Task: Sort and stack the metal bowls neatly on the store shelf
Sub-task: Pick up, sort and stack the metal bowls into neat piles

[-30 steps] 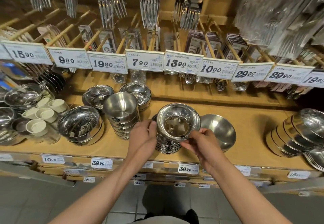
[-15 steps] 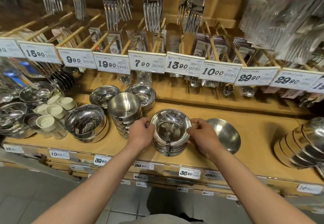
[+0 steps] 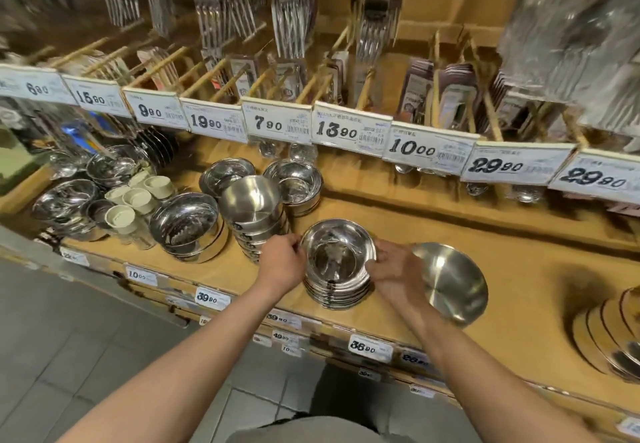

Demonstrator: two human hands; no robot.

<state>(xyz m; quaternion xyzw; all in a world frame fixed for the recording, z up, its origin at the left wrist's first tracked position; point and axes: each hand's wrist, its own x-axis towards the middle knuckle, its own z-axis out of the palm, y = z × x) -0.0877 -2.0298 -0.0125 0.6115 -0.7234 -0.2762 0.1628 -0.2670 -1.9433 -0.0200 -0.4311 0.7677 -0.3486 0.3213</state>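
A stack of shiny metal bowls [image 3: 337, 269] stands on the wooden shelf [image 3: 519, 269] near its front edge. My left hand [image 3: 282, 264] grips the stack's left rim with curled fingers, and my right hand [image 3: 393, 271] grips its right rim. A single matte metal bowl [image 3: 452, 280] leans tilted just right of my right hand. To the left stands a taller stack of straight-sided bowls [image 3: 252, 215], close to my left hand.
More bowl stacks sit behind and left: two at the back [image 3: 227, 174] [image 3: 296, 183], a wide one [image 3: 187, 226]. Cream-lidded jars [image 3: 133, 200] are further left. Bowls lying on their side [image 3: 609, 331] are at the far right. Price tags [image 3: 349, 129] and hanging forks [image 3: 292, 9] overhang the shelf.
The top bowl, held tilted above the stack a second ago, now sits level on it. Both hands came down to the stack's sides. The view shifted right.
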